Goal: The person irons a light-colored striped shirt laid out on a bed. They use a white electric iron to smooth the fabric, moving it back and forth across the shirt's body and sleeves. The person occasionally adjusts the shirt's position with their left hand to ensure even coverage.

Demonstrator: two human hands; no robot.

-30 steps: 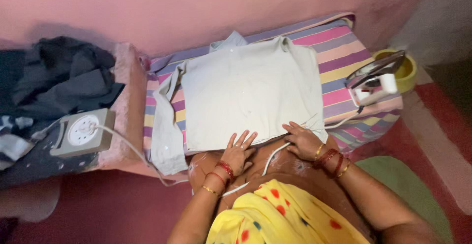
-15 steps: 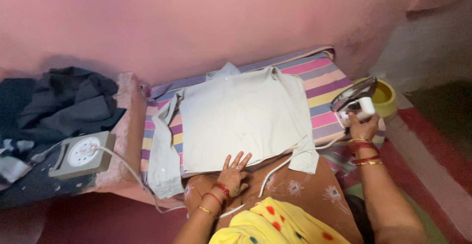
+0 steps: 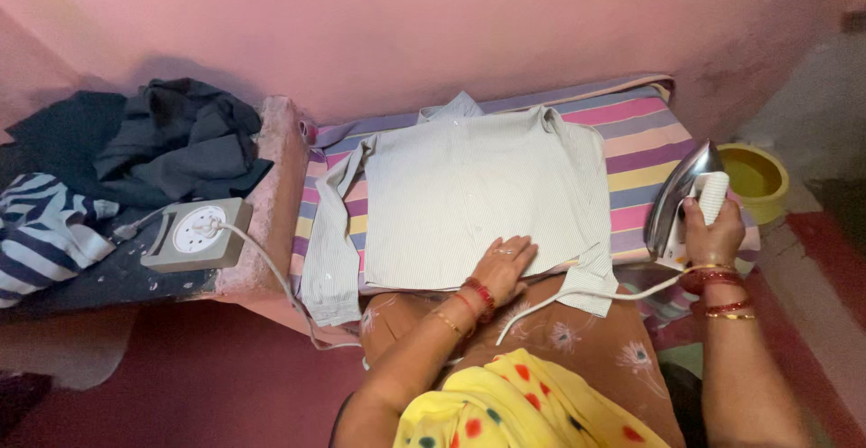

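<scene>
While the left hand (image 3: 505, 263) lies open and flat on the pale shirt (image 3: 478, 200), the right hand (image 3: 713, 230) is closed around the iron (image 3: 678, 197), tilted upright beside it.

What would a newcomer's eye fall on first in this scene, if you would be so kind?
Most likely the pale striped shirt, spread flat in the middle on a bright striped cloth, with the left hand pressed on its near edge. Next, the shiny iron, tilted up at the right edge in the right hand. At left, a grey socket box sits beside a heap of dark clothes.
</scene>
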